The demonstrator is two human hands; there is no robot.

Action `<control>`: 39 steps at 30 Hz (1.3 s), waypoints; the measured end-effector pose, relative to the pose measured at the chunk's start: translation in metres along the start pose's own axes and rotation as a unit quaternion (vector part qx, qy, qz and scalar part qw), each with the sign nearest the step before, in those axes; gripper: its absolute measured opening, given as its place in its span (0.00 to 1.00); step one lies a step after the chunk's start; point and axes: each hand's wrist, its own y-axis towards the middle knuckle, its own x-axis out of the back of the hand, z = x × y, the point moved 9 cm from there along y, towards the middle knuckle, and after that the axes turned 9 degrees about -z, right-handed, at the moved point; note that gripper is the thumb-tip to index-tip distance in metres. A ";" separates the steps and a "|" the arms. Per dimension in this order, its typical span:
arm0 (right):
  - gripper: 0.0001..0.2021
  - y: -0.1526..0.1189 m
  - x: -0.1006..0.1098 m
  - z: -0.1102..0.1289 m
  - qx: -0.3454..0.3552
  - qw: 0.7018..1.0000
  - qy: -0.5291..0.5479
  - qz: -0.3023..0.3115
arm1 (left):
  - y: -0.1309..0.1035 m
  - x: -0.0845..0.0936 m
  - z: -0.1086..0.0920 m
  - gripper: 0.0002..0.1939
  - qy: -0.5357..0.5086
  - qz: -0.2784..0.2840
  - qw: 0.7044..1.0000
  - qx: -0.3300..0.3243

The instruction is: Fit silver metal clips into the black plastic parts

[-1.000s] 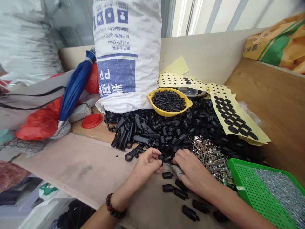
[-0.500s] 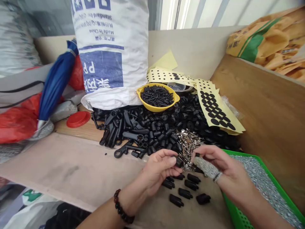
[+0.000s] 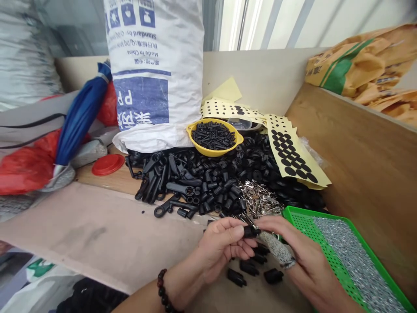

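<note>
Above the tabletop, the left hand pinched a black cylinder sideways, seemingly so its end faced the right hand, whose cloth-covered thumb reached it, though whether that hand gripped anything I could not tell.

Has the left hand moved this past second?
Yes, rightward: below the yellow bowl, the left hand now reaches past the bowl's right edge; it fell short before.

Dark beaded bracelet, grey thumb wrap
</note>
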 end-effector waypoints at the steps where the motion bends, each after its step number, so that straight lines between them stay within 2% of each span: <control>1: 0.16 -0.003 -0.003 -0.003 -0.014 1.000 -0.014 0.022 | 0.000 0.002 -0.002 0.22 0.011 -0.004 1.000 -0.009; 4: 0.11 -0.008 -0.009 -0.005 -0.022 0.997 -0.044 0.061 | -0.001 0.003 -0.004 0.23 0.043 -0.008 0.999 -0.023; 8: 0.11 -0.007 -0.010 0.011 0.059 0.994 -0.074 0.050 | -0.001 0.000 -0.003 0.23 0.079 -0.004 0.996 -0.038; 10: 0.10 -0.007 -0.010 0.014 0.061 0.995 -0.059 0.054 | -0.002 0.000 -0.005 0.22 0.108 -0.002 0.992 -0.058; 12: 0.09 -0.008 -0.013 0.008 0.008 0.997 -0.003 0.080 | -0.003 -0.001 -0.009 0.20 0.147 0.003 0.985 -0.089; 15: 0.11 -0.018 -0.025 -0.008 -0.127 0.980 0.079 0.130 | -0.008 -0.002 -0.019 0.16 0.228 0.008 0.960 -0.161; 18: 0.13 -0.029 -0.033 -0.022 -0.223 0.960 0.104 0.137 | -0.017 -0.006 -0.036 0.10 0.334 0.001 0.904 -0.266; 20: 0.12 -0.034 -0.035 -0.025 -0.253 0.951 0.115 0.133 | -0.021 -0.009 -0.044 0.08 0.380 -0.004 0.872 -0.307; 22: 0.12 -0.034 -0.036 -0.025 -0.259 0.949 0.121 0.130 | -0.018 -0.010 -0.045 0.08 0.373 -0.004 0.881 -0.291; 26: 0.10 -0.025 -0.032 -0.019 -0.219 0.961 0.097 0.136 | -0.008 -0.008 -0.038 0.13 0.286 -0.007 0.934 -0.214; 30: 0.08 -0.015 -0.023 -0.008 -0.137 0.981 0.072 0.115 | -0.005 -0.007 -0.036 0.13 0.276 -0.003 0.937 -0.213; 32: 0.08 -0.015 -0.022 -0.009 -0.142 0.981 0.076 0.109 | -0.007 -0.007 -0.039 0.10 0.319 -0.002 0.916 -0.244; 34: 0.10 -0.022 -0.030 -0.019 -0.208 0.963 0.116 0.127 | -0.014 -0.013 -0.046 0.08 0.386 0.010 0.872 -0.301; 37: 0.13 -0.041 -0.049 -0.039 -0.375 0.887 0.222 0.150 | -0.028 -0.027 -0.054 0.08 0.463 0.053 0.791 -0.396; 39: 0.13 -0.053 -0.058 -0.046 -0.453 0.837 0.268 0.150 | -0.036 -0.036 -0.056 0.09 0.491 0.085 0.748 -0.439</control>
